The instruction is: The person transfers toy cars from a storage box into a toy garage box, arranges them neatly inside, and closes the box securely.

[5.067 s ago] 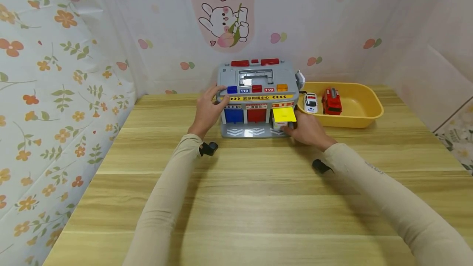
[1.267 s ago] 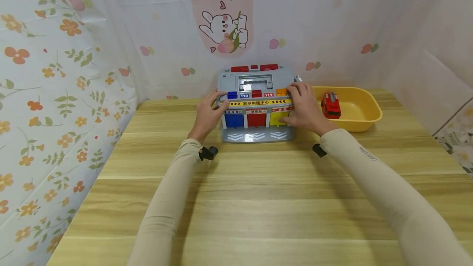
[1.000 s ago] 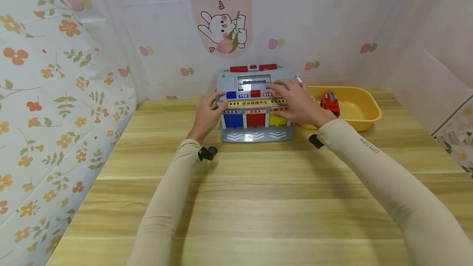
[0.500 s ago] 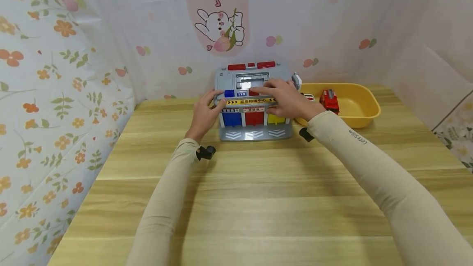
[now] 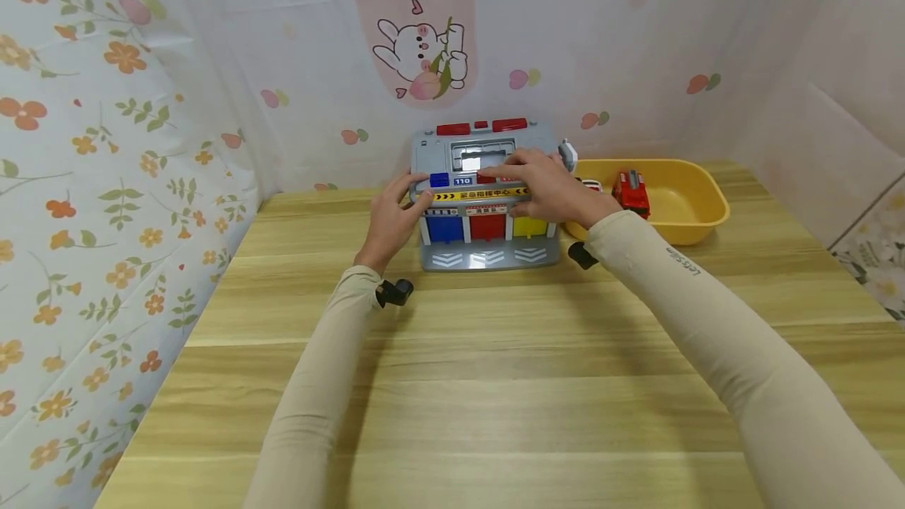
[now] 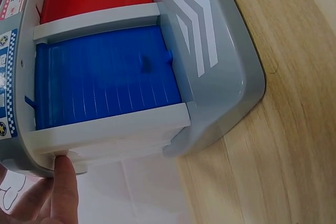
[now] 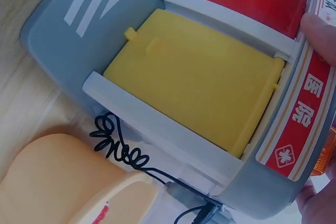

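Note:
A grey toy emergency station (image 5: 434, 155) stands at the back of the table. Its blue door (image 6: 105, 72), red door (image 5: 488, 226) and yellow door (image 7: 194, 77) are all down. My left hand (image 5: 390, 218) grips the station's left front corner, the thumb low on its side in the left wrist view. Over the right half of the roof, my right hand (image 5: 551, 187) reaches with its index finger extended to the red roof button (image 5: 485, 177). The right thumb touches the front above the doors. Part of the roof's right side is hidden by this hand.
Right of the station sits a yellow bin (image 5: 689, 195) with a red toy fire truck (image 5: 632, 193) and a partly covered white toy car (image 5: 592, 184). A grey handset (image 5: 568, 154) hangs at the station's side, with a coiled black cord (image 7: 113, 145). Printed cloth hangs behind.
Earlier the yellow door was raised, with my right hand at a white toy vehicle in that bay. The door came down, and the right hand moved up and left to the red button. Left hand stays.

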A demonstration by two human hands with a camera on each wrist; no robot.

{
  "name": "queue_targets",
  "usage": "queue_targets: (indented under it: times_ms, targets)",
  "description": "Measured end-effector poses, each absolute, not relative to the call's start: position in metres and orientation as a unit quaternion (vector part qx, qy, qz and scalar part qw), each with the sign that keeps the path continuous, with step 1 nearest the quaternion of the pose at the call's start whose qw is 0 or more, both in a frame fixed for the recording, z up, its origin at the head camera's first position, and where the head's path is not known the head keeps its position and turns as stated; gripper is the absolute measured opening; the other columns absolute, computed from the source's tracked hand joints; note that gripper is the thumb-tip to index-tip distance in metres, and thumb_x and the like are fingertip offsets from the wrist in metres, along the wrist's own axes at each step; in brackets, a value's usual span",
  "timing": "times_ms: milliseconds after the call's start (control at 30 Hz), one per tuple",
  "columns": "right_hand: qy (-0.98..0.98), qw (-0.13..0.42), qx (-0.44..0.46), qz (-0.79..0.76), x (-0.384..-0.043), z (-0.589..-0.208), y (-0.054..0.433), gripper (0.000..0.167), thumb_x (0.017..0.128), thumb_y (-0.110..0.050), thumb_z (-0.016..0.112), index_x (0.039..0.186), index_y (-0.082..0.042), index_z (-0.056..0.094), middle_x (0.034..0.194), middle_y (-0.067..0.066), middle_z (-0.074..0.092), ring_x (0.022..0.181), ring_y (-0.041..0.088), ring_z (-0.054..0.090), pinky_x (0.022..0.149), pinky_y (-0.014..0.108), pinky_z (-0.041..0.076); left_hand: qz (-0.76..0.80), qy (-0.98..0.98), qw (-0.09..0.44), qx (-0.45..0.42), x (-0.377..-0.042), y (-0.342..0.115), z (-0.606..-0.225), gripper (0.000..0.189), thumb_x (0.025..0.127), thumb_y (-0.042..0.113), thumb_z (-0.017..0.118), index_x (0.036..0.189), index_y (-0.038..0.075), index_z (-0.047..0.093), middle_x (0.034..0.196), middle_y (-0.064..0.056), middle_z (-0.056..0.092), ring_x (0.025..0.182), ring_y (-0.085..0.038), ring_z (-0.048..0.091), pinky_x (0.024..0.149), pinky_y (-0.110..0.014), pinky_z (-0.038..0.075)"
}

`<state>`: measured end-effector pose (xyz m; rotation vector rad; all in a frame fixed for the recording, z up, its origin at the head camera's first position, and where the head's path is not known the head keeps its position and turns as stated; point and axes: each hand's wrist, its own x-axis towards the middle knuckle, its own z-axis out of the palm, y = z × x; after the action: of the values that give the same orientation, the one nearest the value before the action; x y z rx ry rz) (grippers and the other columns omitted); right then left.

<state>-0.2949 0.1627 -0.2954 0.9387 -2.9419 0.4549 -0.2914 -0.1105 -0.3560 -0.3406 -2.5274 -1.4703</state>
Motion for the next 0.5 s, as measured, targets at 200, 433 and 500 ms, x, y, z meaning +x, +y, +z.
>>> queue_targets:
  times_ms: [200, 433, 500]
  targets:
    - [-0.941, 0.006, 0.304, 0.149, -0.2960, -0.2950, 0.1619, 0.073, 0.085, -0.015, 0.080, 0.149, -0.030, 0.049, 0.139, 0.017, 0.050, 0.132, 0.034, 0.039, 0.106, 0.057, 0.028, -0.493, -0.856, 0.102, -0.113, -0.2909, -0.1102, -0.3548, 0.043, 0.098, 0.037, 0.059, 0.136, 0.017, 0.062, 0.164, -0.011, 0.033, 0.149, -0.031, 0.039, 0.111, -0.044, 0.049]
    - [-0.943, -0.003, 0.300, 0.142, -0.2955, -0.2936, 0.1601, 0.073, 0.085, -0.014, 0.079, 0.149, -0.030, 0.048, 0.137, 0.017, 0.050, 0.130, 0.034, 0.038, 0.104, 0.055, 0.030, -0.491, -0.858, 0.101, -0.115, -0.2912, -0.1104, -0.3554, 0.042, 0.099, 0.037, 0.059, 0.136, 0.017, 0.061, 0.165, -0.010, 0.033, 0.150, -0.032, 0.038, 0.112, -0.044, 0.048]
    - [-0.944, -0.005, 0.299, 0.142, -0.2954, -0.2936, 0.1589, 0.073, 0.085, -0.014, 0.079, 0.149, -0.030, 0.049, 0.137, 0.017, 0.051, 0.131, 0.034, 0.038, 0.104, 0.055, 0.030, -0.493, -0.857, 0.100, -0.114, -0.2910, -0.1111, -0.3561, 0.043, 0.099, 0.037, 0.059, 0.137, 0.017, 0.061, 0.165, -0.011, 0.032, 0.150, -0.032, 0.038, 0.112, -0.044, 0.048]
